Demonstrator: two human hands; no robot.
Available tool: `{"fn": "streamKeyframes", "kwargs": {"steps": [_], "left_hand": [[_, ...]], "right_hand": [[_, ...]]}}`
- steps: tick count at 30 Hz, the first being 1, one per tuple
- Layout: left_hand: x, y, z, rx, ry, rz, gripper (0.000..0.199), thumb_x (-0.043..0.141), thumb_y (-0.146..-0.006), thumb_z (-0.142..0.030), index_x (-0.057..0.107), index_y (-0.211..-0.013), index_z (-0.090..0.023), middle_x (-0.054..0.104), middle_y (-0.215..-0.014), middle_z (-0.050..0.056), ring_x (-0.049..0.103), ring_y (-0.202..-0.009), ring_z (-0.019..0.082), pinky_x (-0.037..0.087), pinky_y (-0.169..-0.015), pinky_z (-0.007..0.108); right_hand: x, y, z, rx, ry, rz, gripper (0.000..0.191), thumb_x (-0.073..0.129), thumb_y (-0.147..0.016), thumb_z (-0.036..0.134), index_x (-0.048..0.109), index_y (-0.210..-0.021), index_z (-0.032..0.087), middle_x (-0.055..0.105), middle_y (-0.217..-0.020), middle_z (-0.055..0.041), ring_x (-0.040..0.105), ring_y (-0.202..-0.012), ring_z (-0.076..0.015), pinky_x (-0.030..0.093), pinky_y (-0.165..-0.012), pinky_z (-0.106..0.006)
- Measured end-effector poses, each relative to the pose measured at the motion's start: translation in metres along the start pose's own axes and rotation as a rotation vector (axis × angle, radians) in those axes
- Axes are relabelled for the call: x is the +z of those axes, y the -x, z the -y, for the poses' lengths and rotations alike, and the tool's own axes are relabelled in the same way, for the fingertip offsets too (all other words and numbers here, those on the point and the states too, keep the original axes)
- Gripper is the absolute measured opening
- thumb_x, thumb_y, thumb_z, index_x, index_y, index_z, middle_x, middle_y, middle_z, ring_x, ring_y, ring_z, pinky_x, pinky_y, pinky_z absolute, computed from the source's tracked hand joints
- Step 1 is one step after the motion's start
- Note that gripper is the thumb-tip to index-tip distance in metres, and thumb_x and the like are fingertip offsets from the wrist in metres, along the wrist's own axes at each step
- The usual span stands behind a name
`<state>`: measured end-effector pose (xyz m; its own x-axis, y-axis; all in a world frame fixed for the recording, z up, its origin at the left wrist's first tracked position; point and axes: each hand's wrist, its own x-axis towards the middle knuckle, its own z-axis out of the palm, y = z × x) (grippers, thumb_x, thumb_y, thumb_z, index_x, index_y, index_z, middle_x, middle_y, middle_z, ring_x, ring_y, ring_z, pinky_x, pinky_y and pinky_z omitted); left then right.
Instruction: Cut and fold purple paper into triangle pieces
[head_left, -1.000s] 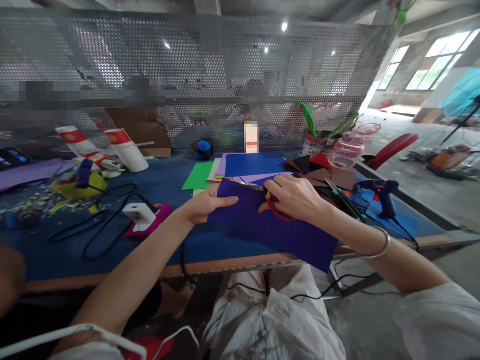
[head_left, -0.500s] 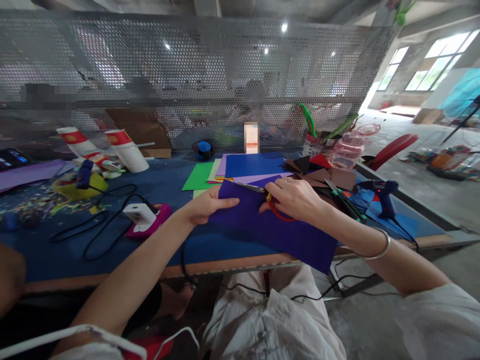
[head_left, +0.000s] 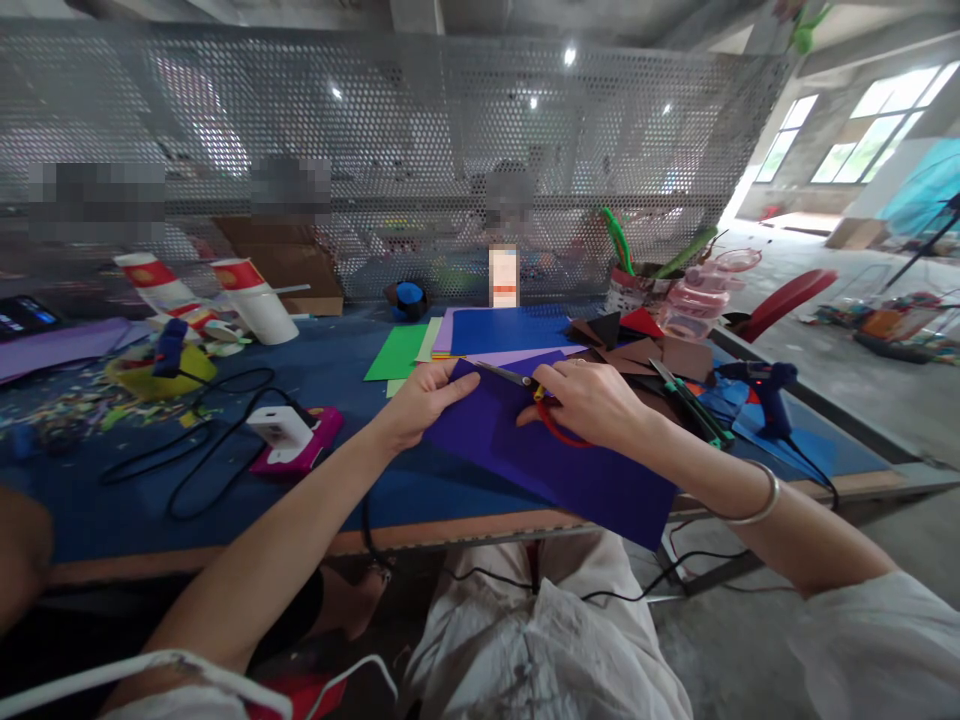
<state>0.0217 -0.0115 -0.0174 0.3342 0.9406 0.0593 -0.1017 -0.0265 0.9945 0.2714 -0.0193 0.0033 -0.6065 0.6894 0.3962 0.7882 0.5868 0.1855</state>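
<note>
A dark purple sheet of paper (head_left: 600, 485) is held up over the front edge of the table, tilted down to the right. My left hand (head_left: 424, 405) pinches its left end between thumb and fingers. In my right hand (head_left: 589, 400) are scissors (head_left: 517, 378) with red and yellow handles, my fingers closed round the grips. The blades point left along the sheet's upper edge, towards my left thumb. Whether they are cutting into the paper I cannot tell. Just behind lies a stack of coloured sheets, with a blue sheet (head_left: 514, 330) on top and a green sheet (head_left: 394, 353) at its left.
Right of my hands lie brown paper pieces (head_left: 686, 357), a green utility knife (head_left: 694, 410) and a blue glue gun (head_left: 769, 395). A magenta power strip (head_left: 330, 430) with a white plug and black cords lies left. Paper cups (head_left: 255, 305) stand behind; a perforated metal screen (head_left: 420, 150) closes the back.
My left hand has shifted slightly right and up along the sheet, nearer the scissor tips. The right hand with the scissors has barely moved.
</note>
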Motion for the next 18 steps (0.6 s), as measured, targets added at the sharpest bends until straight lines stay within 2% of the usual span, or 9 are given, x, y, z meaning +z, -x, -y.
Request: {"fn": "streamKeyframes", "kwargs": {"steps": [6, 10, 18], "left_hand": [[0.001, 0.0, 0.001, 0.023, -0.01, 0.022, 0.05, 0.092, -0.072, -0.053, 0.081, -0.107, -0.019, 0.082, -0.09, 0.007, 0.074, -0.075, 0.019, 0.059, -0.072, 0.028], [0.002, 0.0, 0.0, 0.049, -0.024, 0.029, 0.05, 0.092, -0.071, -0.054, 0.082, -0.107, -0.019, 0.082, -0.09, 0.006, 0.073, -0.074, 0.018, 0.057, -0.07, 0.025], [0.001, 0.002, 0.002, 0.09, -0.048, 0.049, 0.05, 0.089, -0.073, -0.056, 0.082, -0.105, -0.018, 0.081, -0.09, 0.006, 0.072, -0.077, 0.019, 0.057, -0.074, 0.028]], "right_hand": [[-0.006, -0.002, 0.008, -0.016, -0.004, -0.013, 0.074, 0.056, -0.09, 0.082, 0.068, -0.112, 0.013, 0.072, -0.095, -0.0144, 0.07, -0.09, -0.0286, 0.034, -0.067, -0.032], [-0.009, -0.002, 0.011, 0.016, 0.019, -0.043, 0.074, 0.054, -0.09, 0.084, 0.068, -0.113, 0.015, 0.07, -0.102, -0.0149, 0.068, -0.099, -0.0306, 0.032, -0.065, -0.031], [-0.01, -0.008, 0.013, -0.017, 0.006, -0.01, 0.07, 0.05, -0.096, 0.079, 0.069, -0.11, 0.014, 0.071, -0.087, -0.0131, 0.068, -0.083, -0.0259, 0.022, -0.063, -0.032]]}}
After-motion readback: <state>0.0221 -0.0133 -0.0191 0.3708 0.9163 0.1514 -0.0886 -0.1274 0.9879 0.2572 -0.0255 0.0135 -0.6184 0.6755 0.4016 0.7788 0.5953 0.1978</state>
